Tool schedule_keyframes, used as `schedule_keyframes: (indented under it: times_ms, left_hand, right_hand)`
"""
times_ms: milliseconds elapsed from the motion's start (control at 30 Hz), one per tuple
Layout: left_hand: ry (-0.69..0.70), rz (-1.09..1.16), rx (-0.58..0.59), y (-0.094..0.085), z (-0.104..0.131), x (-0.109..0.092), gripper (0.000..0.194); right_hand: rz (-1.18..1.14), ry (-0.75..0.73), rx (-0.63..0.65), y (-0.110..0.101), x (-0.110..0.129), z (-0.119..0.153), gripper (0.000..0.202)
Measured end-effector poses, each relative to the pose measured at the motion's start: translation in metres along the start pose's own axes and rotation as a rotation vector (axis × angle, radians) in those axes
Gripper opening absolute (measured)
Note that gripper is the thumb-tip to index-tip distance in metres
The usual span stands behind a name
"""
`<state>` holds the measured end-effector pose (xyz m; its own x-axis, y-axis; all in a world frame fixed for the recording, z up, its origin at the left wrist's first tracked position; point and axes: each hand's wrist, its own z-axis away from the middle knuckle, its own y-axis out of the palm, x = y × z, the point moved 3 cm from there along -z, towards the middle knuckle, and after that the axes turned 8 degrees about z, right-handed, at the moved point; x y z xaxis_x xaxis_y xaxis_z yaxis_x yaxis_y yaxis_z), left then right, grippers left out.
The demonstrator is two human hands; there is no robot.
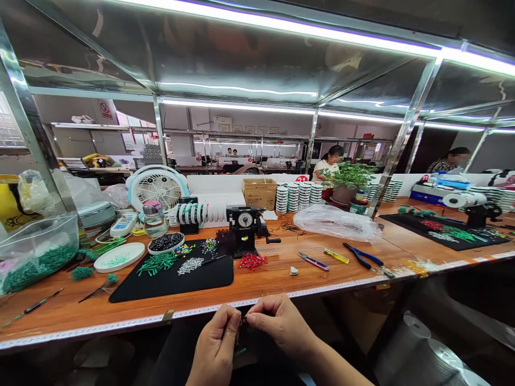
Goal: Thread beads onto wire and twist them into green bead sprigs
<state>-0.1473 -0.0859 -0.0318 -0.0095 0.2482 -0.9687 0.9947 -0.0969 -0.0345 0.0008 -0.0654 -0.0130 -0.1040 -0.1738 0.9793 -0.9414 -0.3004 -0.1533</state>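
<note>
My left hand [219, 340] and my right hand [281, 324] meet just below the table's front edge, thumbs and fingers pinched. Between the fingertips is a small dark piece [243, 319], too small to make out clearly. A bit of green shows under it, beside my left hand. On the table beyond lies a black mat [173, 287] with green pieces [157, 264], silvery beads [190, 265] and multicoloured beads [209, 245]. A black hand-cranked device with a dial [245, 220] stands behind the mat's right part. Red beads [252, 261] lie in front of it.
Scissors [314, 261], a yellow tool [336, 255] and blue-handled pliers [362, 254] lie to the right. Left are a white plate [119, 257], a black-bead dish [166, 243], a fan [157, 190] and a plastic bag [40, 254]. Another person [328, 169] sits behind a plant [346, 182].
</note>
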Motion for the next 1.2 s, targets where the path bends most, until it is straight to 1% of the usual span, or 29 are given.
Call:
schedule_keyframes:
  times_ms: [267, 500, 633, 767, 833, 933, 1000, 1100, 1133, 1200]
  left_hand:
    - [0.004, -0.026, 0.006, -0.001, -0.002, 0.0, 0.034]
    - [0.0, 0.038, -0.041, -0.003, 0.0, -0.001, 0.034]
    - [0.013, 0.025, -0.028, -0.002, 0.0, -0.002, 0.034]
    - [0.011, -0.011, -0.002, -0.003, -0.001, 0.0, 0.035]
    - [0.0, 0.012, 0.0, -0.004, -0.001, 0.002, 0.035]
    - [-0.067, 0.161, -0.022, -0.006, -0.002, 0.001, 0.036]
    - [-0.169, 0.296, -0.016, -0.006, -0.001, -0.002, 0.038]
    - [-0.332, 0.473, -0.021, -0.007, 0.001, -0.01, 0.041]
    - [-0.364, 0.509, -0.029, -0.008, 0.001, -0.013, 0.041]
    - [-0.393, 0.528, -0.029, -0.01, 0.0, -0.018, 0.04]
  right_hand:
    - [-0.029, 0.019, 0.007, 0.001, -0.001, -0.001, 0.03]
    - [0.043, -0.031, 0.015, 0.001, 0.006, 0.0, 0.029]
    - [0.021, -0.024, -0.007, 0.001, 0.003, 0.0, 0.029]
    - [-0.01, -0.006, 0.003, 0.001, -0.002, -0.001, 0.027]
    - [-0.005, -0.004, 0.004, 0.0, -0.002, 0.0, 0.027]
    - [0.001, -0.018, -0.023, -0.002, -0.001, 0.001, 0.027]
    - [0.005, -0.05, -0.025, -0.003, 0.001, 0.002, 0.028]
    - [0.057, -0.102, 0.011, -0.008, 0.003, 0.001, 0.03]
    - [0.1, -0.113, -0.001, -0.011, 0.004, 0.001, 0.031]
    - [0.232, -0.141, -0.094, -0.02, 0.007, 0.002, 0.033]
